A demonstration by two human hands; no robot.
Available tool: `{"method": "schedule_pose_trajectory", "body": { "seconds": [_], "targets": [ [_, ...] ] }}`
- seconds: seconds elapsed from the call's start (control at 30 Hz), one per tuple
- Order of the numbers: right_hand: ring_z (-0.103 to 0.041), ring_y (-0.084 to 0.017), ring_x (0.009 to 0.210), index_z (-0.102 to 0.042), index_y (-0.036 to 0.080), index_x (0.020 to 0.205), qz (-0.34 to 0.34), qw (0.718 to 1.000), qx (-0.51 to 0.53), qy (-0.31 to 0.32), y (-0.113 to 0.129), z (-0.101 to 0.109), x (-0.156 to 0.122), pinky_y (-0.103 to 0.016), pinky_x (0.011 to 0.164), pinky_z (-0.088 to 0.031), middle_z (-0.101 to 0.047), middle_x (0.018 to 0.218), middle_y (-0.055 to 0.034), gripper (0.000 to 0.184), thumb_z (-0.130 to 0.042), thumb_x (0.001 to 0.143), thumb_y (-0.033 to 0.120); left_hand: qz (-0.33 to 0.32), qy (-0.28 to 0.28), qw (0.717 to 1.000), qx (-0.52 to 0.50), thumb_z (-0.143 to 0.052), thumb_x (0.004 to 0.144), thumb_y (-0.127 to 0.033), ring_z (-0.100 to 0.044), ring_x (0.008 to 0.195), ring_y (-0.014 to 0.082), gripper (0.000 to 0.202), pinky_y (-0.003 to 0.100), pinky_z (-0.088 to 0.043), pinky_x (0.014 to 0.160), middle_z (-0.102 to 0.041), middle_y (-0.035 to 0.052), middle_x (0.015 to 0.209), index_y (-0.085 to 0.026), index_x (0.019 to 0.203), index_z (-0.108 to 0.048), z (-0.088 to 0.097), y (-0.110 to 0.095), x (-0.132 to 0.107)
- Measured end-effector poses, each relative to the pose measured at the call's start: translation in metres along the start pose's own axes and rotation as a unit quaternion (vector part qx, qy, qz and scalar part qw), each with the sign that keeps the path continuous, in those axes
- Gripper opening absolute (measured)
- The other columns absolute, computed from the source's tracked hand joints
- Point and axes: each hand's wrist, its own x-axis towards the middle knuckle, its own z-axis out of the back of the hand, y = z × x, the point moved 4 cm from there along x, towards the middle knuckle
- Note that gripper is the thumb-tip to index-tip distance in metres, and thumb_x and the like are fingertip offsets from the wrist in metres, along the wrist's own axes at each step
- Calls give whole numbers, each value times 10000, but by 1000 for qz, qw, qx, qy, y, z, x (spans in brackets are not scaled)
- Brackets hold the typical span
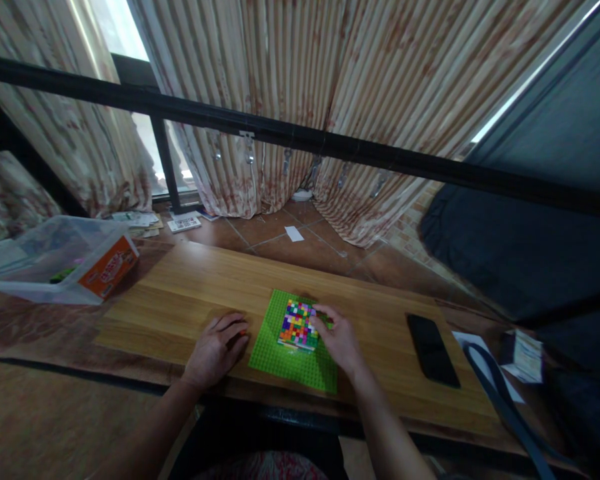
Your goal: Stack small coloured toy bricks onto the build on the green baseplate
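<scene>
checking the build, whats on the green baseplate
A multicoloured block sits on the baseplate. The right hand covers part of the baseplate's right side; what's under the block is hidden.

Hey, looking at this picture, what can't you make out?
All in the head view:
- What lies beneath the left hand: the hand itself hides it; only an orange bit shows.
- Part of the brick block's right side: the right hand covers it.
- The far left of the clear bin: cut off by the picture's edge.
- Print on the booklet: too small and blurred.
</scene>
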Motion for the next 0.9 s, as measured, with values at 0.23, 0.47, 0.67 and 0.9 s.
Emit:
{"method": "schedule_pose_trajectory", "body": {
  "seconds": [0.23,0.47,0.67,0.9],
  "targets": [
    [-655,-209,936,-690,227,998,5,1000,-29,-1,7,3,8,-368,875,-483,-719,1008,-56,241,-536,866,358,4,1,1000,-4,-550,888,-284,-582,1130,234,215,421,-497,962,-648,68,1198,-242,1066,-663,2,-2,0],
    [-639,-204,892,-714,225,934,66,978,-177,86,26,11,24,-335,836,-465,-712,956,-60,185,-549,850,221,3,-6,1000,-8,-552,891,-284,-584,1134,227,232,413,-492,970,-650,70,1193,-236,1095,-651,1,-1,-1],
    [-626,-176,811,-736,214,898,62,985,-103,125,19,16,34,-302,766,-461,-687,875,-38,161,-604,810,247,3,-5,1000,-9,-550,891,-275,-589,1129,228,228,412,-498,964,-655,72,1186,-233,1086,-659,3,-3,0],
    [-617,-181,808,-762,223,892,0,992,34,121,-9,9,36,-304,725,-465,-690,886,-44,254,-693,739,414,2,-6,1000,-6,-553,891,-272,-590,1124,224,226,401,-501,964,-659,78,1174,-216,1083,-659,1,-3,0]
  ]
}}
